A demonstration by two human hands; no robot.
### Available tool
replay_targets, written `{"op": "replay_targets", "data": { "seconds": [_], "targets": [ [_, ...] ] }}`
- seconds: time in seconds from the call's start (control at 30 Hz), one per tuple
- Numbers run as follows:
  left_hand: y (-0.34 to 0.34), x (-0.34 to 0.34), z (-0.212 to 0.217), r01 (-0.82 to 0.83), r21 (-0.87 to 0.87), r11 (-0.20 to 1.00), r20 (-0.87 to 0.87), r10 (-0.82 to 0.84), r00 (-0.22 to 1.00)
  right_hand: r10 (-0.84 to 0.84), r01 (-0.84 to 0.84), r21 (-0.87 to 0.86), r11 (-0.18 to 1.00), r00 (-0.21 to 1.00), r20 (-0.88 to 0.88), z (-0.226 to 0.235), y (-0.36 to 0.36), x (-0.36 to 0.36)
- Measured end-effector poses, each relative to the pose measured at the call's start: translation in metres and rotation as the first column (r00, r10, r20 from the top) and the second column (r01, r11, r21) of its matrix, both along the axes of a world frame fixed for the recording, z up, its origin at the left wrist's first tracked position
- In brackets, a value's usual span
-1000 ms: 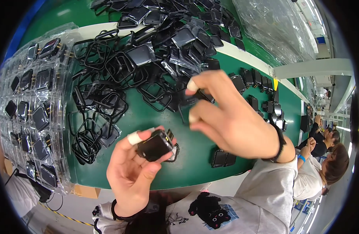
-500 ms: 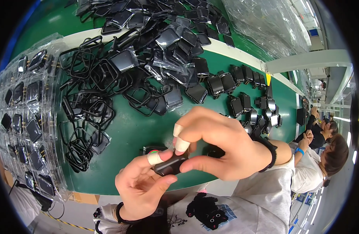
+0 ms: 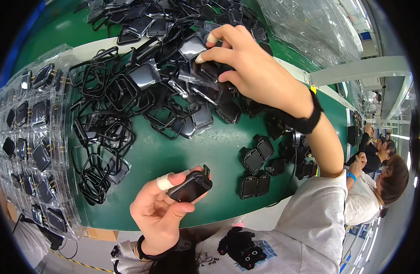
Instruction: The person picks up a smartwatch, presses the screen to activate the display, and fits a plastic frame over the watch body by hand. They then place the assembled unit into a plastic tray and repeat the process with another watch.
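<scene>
My left hand (image 3: 156,213) is low over the table's front and grips a black smartwatch body (image 3: 190,187). Its glossy dark face shows, and a small dark strip stands up at its far end. My right hand (image 3: 246,59) is stretched out over the pile of black watch covers (image 3: 148,75), some in clear film. The fingers are apart and curved, with the tips close above or touching the pile; nothing is seen gripped in them. Pale tape wraps fingers on both hands. Black square frames (image 3: 114,125) lie tangled left of the middle.
Clear plastic trays (image 3: 60,137) holding dark watch bodies stand along the left. Several assembled watch bodies (image 3: 253,160) sit on the green table (image 3: 159,155) at right. Clear plastic bags (image 3: 306,32) and a white post (image 3: 360,71) are beyond. Other people (image 3: 372,182) sit at the far right.
My right hand has let go of the smartwatch body and moved up and away to the cover pile. My left hand keeps hold of the body, now with its glossy face in view.
</scene>
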State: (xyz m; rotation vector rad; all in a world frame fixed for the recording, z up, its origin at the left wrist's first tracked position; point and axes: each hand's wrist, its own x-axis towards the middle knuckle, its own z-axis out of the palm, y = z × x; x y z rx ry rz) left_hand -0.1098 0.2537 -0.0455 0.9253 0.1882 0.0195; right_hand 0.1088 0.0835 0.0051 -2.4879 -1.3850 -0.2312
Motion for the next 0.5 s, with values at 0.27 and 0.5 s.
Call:
{"op": "replay_targets", "data": {
  "seconds": [0.27, 0.5],
  "targets": [
    [0.004, 0.006, 0.002, 0.014, -0.132, 0.991, 0.105, -0.001, 0.994, 0.306, -0.271, 0.189, 0.944, 0.934, -0.186, 0.028, -0.003, -0.021],
    [0.005, 0.006, 0.003, 0.029, -0.125, 0.992, 0.093, -0.017, 0.996, 0.461, -0.478, 0.362, 0.8, 0.877, 0.137, 0.024, -0.001, -0.073]
  ]
}}
